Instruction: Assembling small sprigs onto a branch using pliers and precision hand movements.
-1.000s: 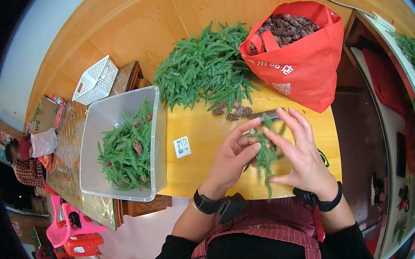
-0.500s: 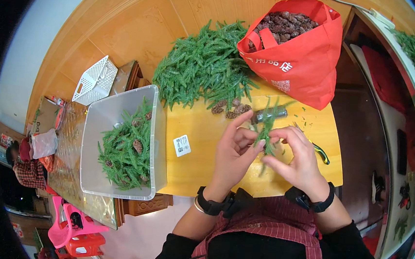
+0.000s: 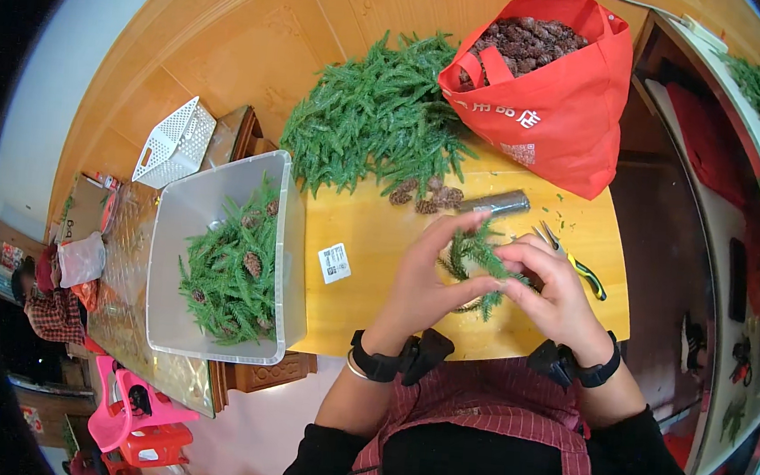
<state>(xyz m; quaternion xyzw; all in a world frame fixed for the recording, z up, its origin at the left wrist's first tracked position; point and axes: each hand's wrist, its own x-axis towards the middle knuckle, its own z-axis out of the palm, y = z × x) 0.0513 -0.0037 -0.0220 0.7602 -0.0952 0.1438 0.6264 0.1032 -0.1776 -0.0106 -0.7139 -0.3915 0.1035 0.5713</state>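
Fingers point(image 3: 530, 260) of your right hand point(image 3: 561, 301) pinch together with the thumb, clamped on a green sprig point(image 3: 477, 252). On your left hand point(image 3: 421, 281), thumb and index finger stand well apart, curved around the sprig's left side; the thumb's tip reaches it close to your right fingertips. The other left fingers are partly hidden, so whether they grip cannot be told. The sprig is between your two hands, over the near part of the yellow table point(image 3: 371, 237), and bends in a curve.

Just beyond your hands lie a dark roll point(image 3: 506, 201) and a few loose cones point(image 3: 425, 207). Pliers point(image 3: 588, 276) with green and black handles lie by your right hand. A white label point(image 3: 334, 264) lies to your left. Farther back, a green heap point(image 3: 372, 116) sits beside a red bag point(image 3: 558, 131), which is open and full of brown cones point(image 3: 533, 44). On your left stands a translucent bin point(image 3: 296, 293) holding greenery point(image 3: 222, 265) dotted with cones. Beyond it is a white basket point(image 3: 178, 146).
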